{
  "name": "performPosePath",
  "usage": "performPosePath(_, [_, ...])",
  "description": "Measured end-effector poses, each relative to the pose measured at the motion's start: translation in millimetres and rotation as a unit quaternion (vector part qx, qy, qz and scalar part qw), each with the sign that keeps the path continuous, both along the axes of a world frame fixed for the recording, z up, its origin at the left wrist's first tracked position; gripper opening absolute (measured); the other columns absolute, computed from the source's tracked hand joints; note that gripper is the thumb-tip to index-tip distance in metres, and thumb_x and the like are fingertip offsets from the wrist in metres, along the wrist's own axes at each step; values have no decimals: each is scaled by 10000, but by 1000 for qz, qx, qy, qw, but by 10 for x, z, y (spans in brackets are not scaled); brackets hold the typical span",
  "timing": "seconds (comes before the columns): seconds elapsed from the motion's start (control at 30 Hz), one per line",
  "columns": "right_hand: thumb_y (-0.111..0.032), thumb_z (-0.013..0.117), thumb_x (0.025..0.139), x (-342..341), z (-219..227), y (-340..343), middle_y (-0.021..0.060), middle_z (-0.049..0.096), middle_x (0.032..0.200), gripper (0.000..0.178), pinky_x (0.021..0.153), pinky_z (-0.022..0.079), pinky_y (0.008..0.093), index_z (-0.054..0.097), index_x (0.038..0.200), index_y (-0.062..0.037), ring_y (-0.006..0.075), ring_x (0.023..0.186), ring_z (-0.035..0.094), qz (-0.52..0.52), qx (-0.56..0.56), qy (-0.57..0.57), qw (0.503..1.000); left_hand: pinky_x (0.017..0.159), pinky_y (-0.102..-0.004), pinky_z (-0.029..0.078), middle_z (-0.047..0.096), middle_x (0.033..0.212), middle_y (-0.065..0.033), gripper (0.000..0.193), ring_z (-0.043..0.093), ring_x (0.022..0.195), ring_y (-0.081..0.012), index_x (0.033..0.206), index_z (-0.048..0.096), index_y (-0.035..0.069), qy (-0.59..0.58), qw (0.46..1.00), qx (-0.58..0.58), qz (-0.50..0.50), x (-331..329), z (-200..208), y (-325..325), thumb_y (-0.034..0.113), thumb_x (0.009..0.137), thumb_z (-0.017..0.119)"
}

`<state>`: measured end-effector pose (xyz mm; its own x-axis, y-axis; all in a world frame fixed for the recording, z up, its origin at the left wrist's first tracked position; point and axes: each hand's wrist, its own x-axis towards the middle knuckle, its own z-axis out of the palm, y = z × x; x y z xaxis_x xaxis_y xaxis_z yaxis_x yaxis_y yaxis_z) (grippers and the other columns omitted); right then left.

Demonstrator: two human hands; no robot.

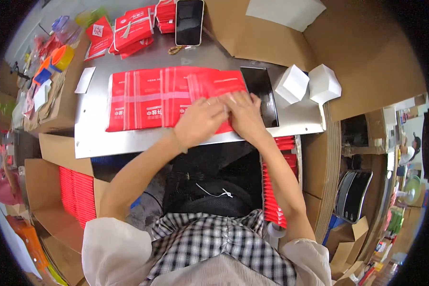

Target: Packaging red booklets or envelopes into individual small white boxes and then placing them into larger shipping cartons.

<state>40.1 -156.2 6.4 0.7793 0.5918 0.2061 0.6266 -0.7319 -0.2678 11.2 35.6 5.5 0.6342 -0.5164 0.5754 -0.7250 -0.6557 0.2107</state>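
Several flat red printed plastic packets [145,97] lie overlapping in a row on the metal tabletop. At the right end of the row, my left hand [202,119] rests on the top red packet [214,81], its fingers curled in at the edge. My right hand [244,112] is right beside it, with bent fingers closed on the same packet's edge. The fingertips of both hands nearly meet there and are slightly blurred. Part of the packet is hidden under the hands. A dark flat panel [260,90] lies just right of my right hand.
Behind the row are tied red packet bundles [133,28] and a phone [189,23]. Two white blocks [292,84] stand at the right, by a large cardboard box [367,57]. Below the tabletop, a carton [52,190] holds red packets; more red packets [275,209] stand beneath my right forearm.
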Motion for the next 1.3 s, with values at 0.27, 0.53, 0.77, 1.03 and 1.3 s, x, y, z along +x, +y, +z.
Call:
performPosePath(0.27, [-143, 689, 882, 558, 397, -1340, 123, 669, 975, 159, 845, 499, 376, 711, 997, -36, 280, 913, 652, -176, 157, -132, 963, 874, -453, 468, 595, 1078, -110, 297, 580, 1027, -320, 1020, 669, 57, 146, 983, 33, 104, -50, 140, -283, 237, 802, 760])
performPosePath(0.53, [-113, 654, 915, 682, 511, -963, 180, 651, 985, 254, 798, 503, 422, 632, 1150, -20, 321, 892, 644, -161, 182, -163, 956, 972, -523, 428, 576, 1233, -168, 644, 551, 1197, -348, 1208, 572, 103, 367, 926, 38, 85, 239, 335, -78, 377, 699, 856])
performPosePath(0.77, [-164, 662, 796, 268, -51, -290, 91, 635, 1009, 186, 791, 474, 395, 699, 858, 7, 288, 907, 621, -66, 160, -20, 985, 987, -599, 267, 596, 1200, -76, 714, 480, 1234, -312, 1232, 553, 187, 256, 959, -8, 119, 49, 335, -94, 403, 636, 883])
performPosePath(1.03, [-137, 656, 871, 500, 342, -869, 189, 629, 1083, 257, 955, 416, 497, 651, 1106, -31, 367, 1053, 576, -246, -39, -292, 924, 1056, -658, 221, 607, 1231, -44, 364, 334, 1411, -355, 1068, 672, 150, 74, 980, 8, 182, 148, 311, -581, 314, 764, 787])
performPosePath(1.3, [-204, 671, 922, 701, 298, -1527, 192, 638, 1015, 290, 905, 474, 400, 674, 1111, 15, 334, 1021, 612, -217, 261, 69, 938, 1019, -554, 354, 614, 1236, -139, 488, 530, 1253, -279, 1241, 611, 102, 47, 976, -65, 201, -65, -205, -235, 354, 843, 736])
